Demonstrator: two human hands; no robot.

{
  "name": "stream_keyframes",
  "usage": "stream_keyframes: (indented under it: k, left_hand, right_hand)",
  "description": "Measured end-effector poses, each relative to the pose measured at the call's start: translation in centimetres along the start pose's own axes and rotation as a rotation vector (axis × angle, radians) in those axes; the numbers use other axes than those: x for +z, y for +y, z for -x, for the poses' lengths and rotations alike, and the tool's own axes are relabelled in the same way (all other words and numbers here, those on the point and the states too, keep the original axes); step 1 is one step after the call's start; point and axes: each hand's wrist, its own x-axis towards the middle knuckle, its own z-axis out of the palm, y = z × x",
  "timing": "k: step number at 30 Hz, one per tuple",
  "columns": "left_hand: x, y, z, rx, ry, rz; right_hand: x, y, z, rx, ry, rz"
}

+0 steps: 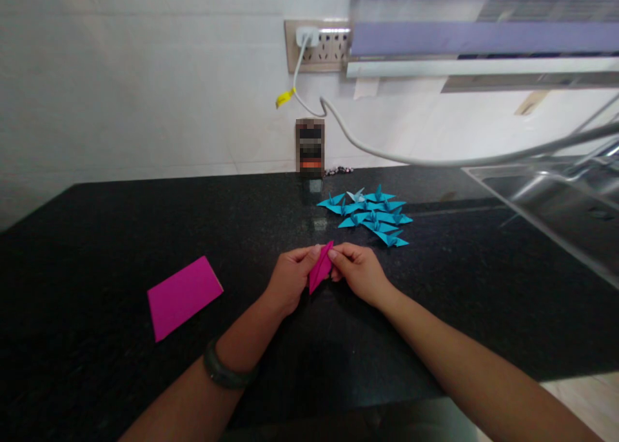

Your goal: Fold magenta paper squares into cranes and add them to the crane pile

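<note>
Between my two hands is a piece of folded pink paper (320, 269), diamond-shaped with pointed ends at top and bottom. My left hand (291, 276) grips its left edge, the thumb lying near the upper part. At the right edge my right hand (360, 271) pinches it between thumb and fingers; some fingertips are hidden behind the paper. Just beyond the hands, several blue origami cranes (374, 220) lie in a cluster, with one paler crane (356, 196) at the back. Off to the left, a stack of pink paper (185, 297) rests flat on the dark countertop (111, 236).
A phone-like upright object (310, 149), blurred out, leans at the wall beside a beaded strand (339, 170). A white cable (377, 152) runs from the wall socket (319, 46) toward the right. The metal sink (556, 203) is set into the counter at right.
</note>
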Motion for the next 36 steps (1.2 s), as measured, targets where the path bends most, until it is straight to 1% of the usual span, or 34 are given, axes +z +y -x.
stream_keyframes:
  k: [4,7,12,19,23,27,36]
  left_hand:
    - [-0.1,0.16,0.13,0.068,0.038,-0.165]
    - [-0.11,0.26,0.23,0.081,0.069,-0.271]
    - [-0.17,0.2,0.22,0.145,0.167,-0.43]
    - [-0.18,0.03,0.18,0.185,0.204,-0.452]
    - [-0.2,0.02,0.16,0.189,0.192,-0.472]
    - [-0.25,0.09,0.16,0.195,0.193,-0.539]
    - [-0.09,0.48,0.37,0.255,0.208,-0.612]
  right_hand:
    - [0.03,0.12,0.01,0.013,-0.004,-0.018]
    - [0.05,0.06,0.01,0.027,-0.012,-0.04]
    - [0.17,-0.17,0.05,0.062,-0.003,-0.099]
    - [0.3,0.02,0.05,0.094,0.004,-0.194]
    - [0.29,0.06,0.02,0.105,0.001,-0.199]
    - [0.35,-0.16,0.06,0.113,0.0,-0.198]
    - [0.5,-0.17,0.14,0.122,0.005,-0.214]
